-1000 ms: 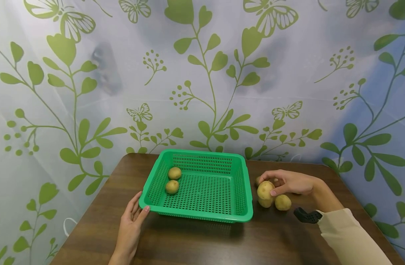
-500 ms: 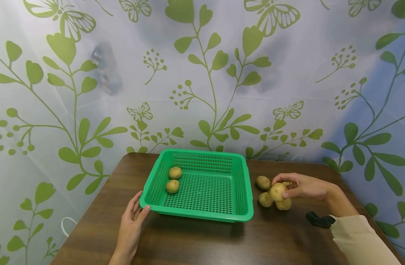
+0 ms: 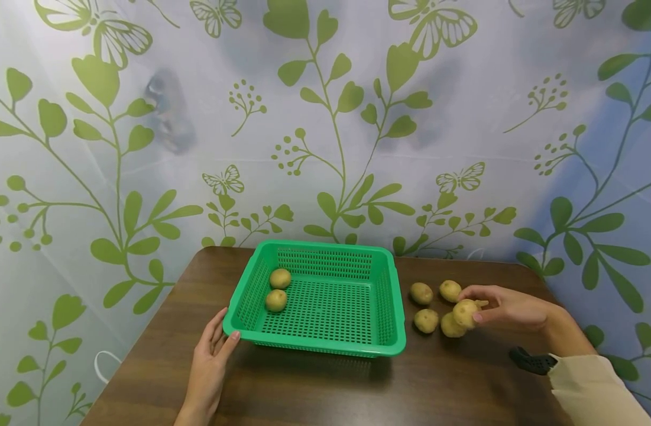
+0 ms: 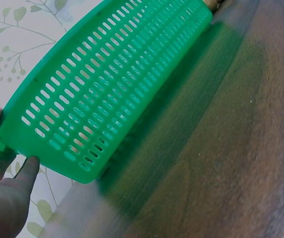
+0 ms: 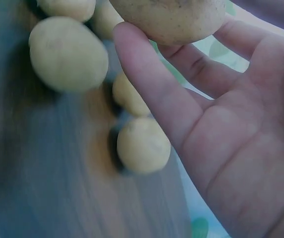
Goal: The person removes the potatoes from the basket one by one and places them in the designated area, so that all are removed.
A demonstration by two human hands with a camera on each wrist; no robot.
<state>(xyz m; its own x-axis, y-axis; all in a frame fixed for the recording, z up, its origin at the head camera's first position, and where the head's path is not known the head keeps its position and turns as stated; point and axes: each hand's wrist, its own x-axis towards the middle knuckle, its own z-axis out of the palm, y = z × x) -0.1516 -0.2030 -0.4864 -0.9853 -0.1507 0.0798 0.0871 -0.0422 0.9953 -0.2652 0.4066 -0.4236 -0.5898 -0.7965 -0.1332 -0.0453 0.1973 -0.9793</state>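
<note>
Left hand (image 3: 207, 361): fingers gripping green basket (image 3: 314, 345) at corner; steady grip should stop sliding. Two potatoes inside (image 3: 276, 300), right of those fingers. Loose potatoes (image 3: 426, 320) on counter (image 3: 304, 390), mostly left of right hand (image 3: 517, 309). Thumb and fingers there pinch held potato (image 3: 466, 313); best kept clear of neighbours.

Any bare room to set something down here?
Free: inside the basket, right of its two potatoes; the table in front of the basket, between left hand and right sleeve. Crowded: right of the basket, where loose potatoes cluster by the right hand.
</note>
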